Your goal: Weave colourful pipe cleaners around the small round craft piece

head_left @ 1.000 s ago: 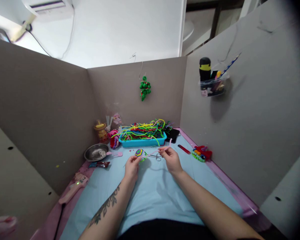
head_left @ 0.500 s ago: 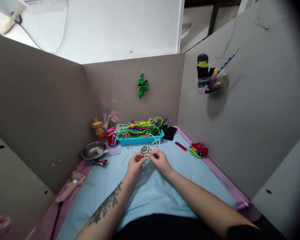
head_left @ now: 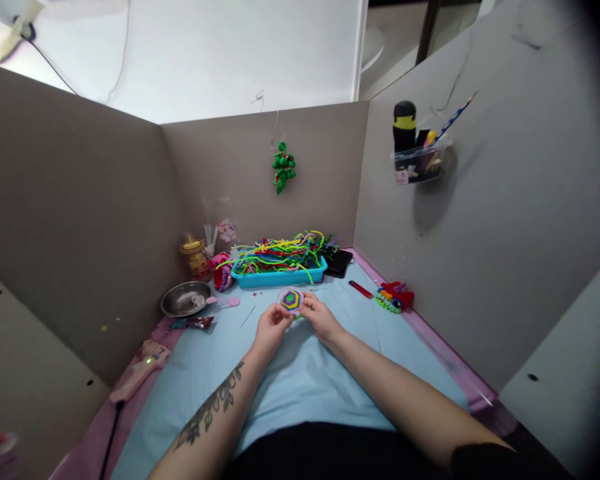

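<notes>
Hexagonal piece point(head_left: 291, 300) ringed in purple, yellow and green, bright-blue tray point(head_left: 280, 278), pale-blue cloth point(head_left: 325, 390)

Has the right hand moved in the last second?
Yes. Judged against the blue tray, the right hand has shifted to the left, ending closer to the left hand.

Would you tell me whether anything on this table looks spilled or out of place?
Only mild untidiness: fuzzy stems stick past the rim of the blue tray, a lime one drooping over its front, and tiny red bits lie loose on the blue cloth.
</notes>
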The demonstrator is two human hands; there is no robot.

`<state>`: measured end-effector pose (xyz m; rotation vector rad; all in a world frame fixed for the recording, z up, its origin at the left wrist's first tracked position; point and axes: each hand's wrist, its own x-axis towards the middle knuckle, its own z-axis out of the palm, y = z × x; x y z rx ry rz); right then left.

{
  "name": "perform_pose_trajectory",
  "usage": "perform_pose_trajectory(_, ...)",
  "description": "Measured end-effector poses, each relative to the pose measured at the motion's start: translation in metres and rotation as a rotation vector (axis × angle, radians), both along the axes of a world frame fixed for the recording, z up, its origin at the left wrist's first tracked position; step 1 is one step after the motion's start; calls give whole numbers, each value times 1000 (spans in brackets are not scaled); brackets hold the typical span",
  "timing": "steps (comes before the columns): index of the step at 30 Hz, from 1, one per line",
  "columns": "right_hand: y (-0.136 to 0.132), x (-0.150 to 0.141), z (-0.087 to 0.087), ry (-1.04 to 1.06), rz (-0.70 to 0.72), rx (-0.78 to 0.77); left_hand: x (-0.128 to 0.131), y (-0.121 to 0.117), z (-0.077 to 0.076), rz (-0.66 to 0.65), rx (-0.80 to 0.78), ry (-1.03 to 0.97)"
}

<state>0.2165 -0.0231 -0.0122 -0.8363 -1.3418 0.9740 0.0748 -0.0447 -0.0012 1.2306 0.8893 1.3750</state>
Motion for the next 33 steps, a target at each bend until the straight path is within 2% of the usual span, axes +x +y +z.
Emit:
perform_pose_trajectory(4,-1,0,-1,-41,-59,15,1,-2,1,26,-4,7)
perform_pose_trajectory(9,-7,-3,-2,-103,-21,-13,1,-2,2,14,-9,-9)
perform_pose_trajectory(12,-9,-4,-2,-145,-51,2,-1,0,1,14,-15,-16)
perform_pose_trajectory(18,-5,0,-4,-81,-152,15,-2,3,0,34,-16,-22)
perform_pose_trajectory(25,-1,4,-5,-34,-60,-21,-2,0,0,1,-26,-8)
perform_pose_trajectory(30,-2,3,-3,33,-2,-91,-2,-1,0,-35,-34,24)
perform_pose_trajectory(33,-1,3,-1,95,17,-144,-1,-2,0,-11,-13,52)
